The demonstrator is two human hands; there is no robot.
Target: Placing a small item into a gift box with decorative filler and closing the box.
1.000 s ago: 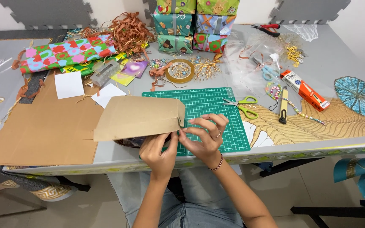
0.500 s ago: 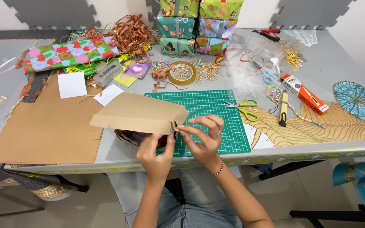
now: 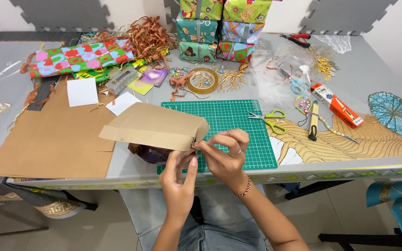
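Both hands meet at lower centre: left hand [image 3: 178,179] fingers raised, right hand [image 3: 225,155] fingertips pinched, forearms converging.

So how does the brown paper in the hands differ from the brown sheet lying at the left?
The held paper is folded, smaller, and lifted over the green mat, pinched by both the left hand and right hand. The brown sheet lies flat, larger, untouched on the table. Both are plain brown kraft paper.
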